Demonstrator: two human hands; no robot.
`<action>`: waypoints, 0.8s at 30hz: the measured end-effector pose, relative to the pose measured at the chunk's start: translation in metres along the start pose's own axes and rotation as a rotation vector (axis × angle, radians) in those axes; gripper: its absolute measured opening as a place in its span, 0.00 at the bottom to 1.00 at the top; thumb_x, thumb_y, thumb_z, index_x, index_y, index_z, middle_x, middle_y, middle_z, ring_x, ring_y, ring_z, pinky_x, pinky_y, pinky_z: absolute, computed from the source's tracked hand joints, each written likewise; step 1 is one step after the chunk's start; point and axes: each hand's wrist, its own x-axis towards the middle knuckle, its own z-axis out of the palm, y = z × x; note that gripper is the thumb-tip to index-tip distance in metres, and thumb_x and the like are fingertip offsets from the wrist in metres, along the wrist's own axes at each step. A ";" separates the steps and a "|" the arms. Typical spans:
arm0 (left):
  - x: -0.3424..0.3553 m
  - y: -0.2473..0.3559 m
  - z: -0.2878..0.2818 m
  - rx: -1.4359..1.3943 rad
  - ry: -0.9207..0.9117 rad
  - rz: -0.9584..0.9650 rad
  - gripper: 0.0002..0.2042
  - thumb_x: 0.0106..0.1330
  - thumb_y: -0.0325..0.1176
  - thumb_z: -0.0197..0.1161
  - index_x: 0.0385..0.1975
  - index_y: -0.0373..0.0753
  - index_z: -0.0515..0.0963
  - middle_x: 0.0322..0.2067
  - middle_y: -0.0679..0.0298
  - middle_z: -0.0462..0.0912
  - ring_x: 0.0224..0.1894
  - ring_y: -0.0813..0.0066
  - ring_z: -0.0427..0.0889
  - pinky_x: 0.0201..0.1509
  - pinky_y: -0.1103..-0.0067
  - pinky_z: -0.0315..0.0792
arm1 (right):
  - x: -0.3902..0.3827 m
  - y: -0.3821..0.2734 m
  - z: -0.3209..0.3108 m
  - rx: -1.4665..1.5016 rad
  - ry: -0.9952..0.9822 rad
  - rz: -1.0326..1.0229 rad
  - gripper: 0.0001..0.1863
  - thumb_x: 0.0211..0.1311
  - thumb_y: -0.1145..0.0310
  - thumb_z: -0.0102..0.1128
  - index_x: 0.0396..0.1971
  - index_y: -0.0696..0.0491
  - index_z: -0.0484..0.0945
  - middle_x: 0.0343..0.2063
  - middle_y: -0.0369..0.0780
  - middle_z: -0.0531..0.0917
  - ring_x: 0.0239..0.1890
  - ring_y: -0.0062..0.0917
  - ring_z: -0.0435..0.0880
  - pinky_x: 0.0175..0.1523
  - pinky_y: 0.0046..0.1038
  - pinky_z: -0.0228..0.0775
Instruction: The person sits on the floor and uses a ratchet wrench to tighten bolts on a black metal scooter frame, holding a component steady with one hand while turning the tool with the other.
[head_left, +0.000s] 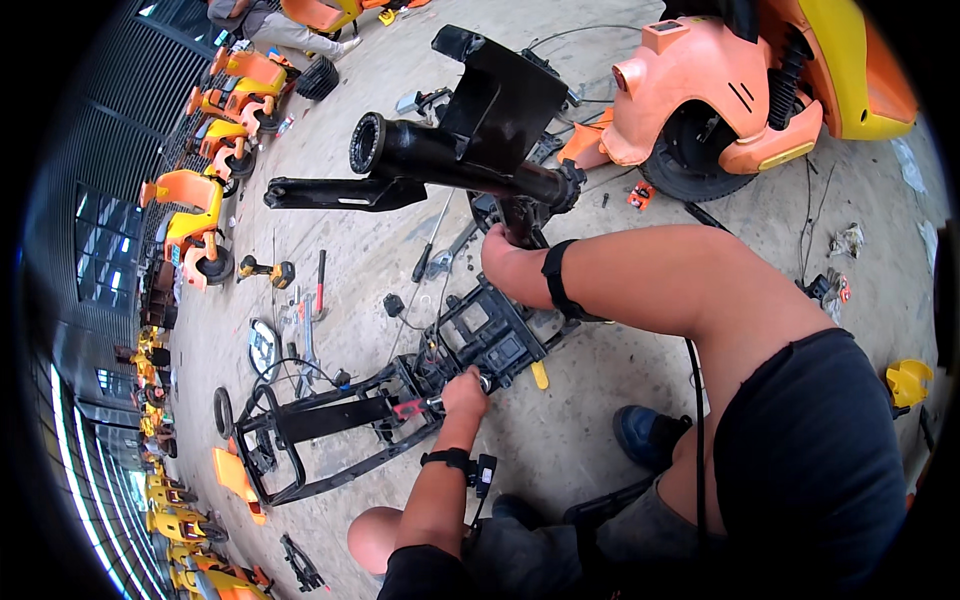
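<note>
My right hand is closed on the lower, upright part of a black steering column, whose wide tube and bent plate rise above it; its fingers are partly hidden. Below, my left hand grips a metal tool, mostly covered by the fingers, beside a red-handled piece. Both hands are over a black scooter frame lying on the floor, with a black tray-like section between them.
Wrenches, a drill and a mirror lie left. An orange-and-yellow scooter stands at upper right. More scooters line the left wall. A person is at upper left. My foot is below the frame.
</note>
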 end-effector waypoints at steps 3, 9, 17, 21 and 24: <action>0.007 -0.019 0.008 0.082 0.111 0.162 0.12 0.53 0.26 0.60 0.39 0.45 0.77 0.37 0.58 0.84 0.43 0.55 0.83 0.50 0.63 0.74 | 0.003 0.000 -0.006 -0.043 -0.025 -0.050 0.20 0.54 0.56 0.65 0.46 0.45 0.84 0.39 0.34 0.83 0.37 0.33 0.80 0.35 0.42 0.65; 0.019 -0.033 0.006 0.129 0.184 0.393 0.13 0.51 0.27 0.62 0.38 0.43 0.76 0.39 0.56 0.84 0.42 0.55 0.83 0.49 0.63 0.73 | 0.011 -0.003 0.003 -0.085 -0.002 -0.025 0.18 0.55 0.56 0.63 0.44 0.46 0.84 0.37 0.35 0.85 0.37 0.32 0.82 0.40 0.43 0.67; 0.010 -0.004 -0.014 0.047 -0.020 0.070 0.14 0.51 0.31 0.65 0.38 0.39 0.77 0.37 0.52 0.85 0.43 0.52 0.84 0.46 0.62 0.78 | -0.020 0.003 -0.007 -0.010 0.030 -0.052 0.19 0.53 0.57 0.66 0.46 0.45 0.84 0.38 0.33 0.84 0.38 0.34 0.80 0.37 0.42 0.65; 0.016 -0.012 0.002 -0.402 -0.151 -0.252 0.16 0.52 0.35 0.64 0.40 0.36 0.80 0.40 0.48 0.85 0.44 0.52 0.85 0.47 0.64 0.78 | -0.003 0.002 -0.001 -0.064 0.046 -0.037 0.18 0.56 0.56 0.57 0.43 0.47 0.84 0.34 0.40 0.87 0.34 0.33 0.86 0.45 0.44 0.71; 0.013 -0.009 -0.001 -0.813 -0.376 -0.498 0.18 0.51 0.37 0.64 0.41 0.33 0.81 0.44 0.46 0.83 0.47 0.52 0.84 0.50 0.65 0.77 | 0.000 -0.001 0.000 -0.058 0.029 -0.034 0.19 0.56 0.56 0.57 0.44 0.47 0.84 0.34 0.40 0.87 0.34 0.35 0.86 0.44 0.45 0.71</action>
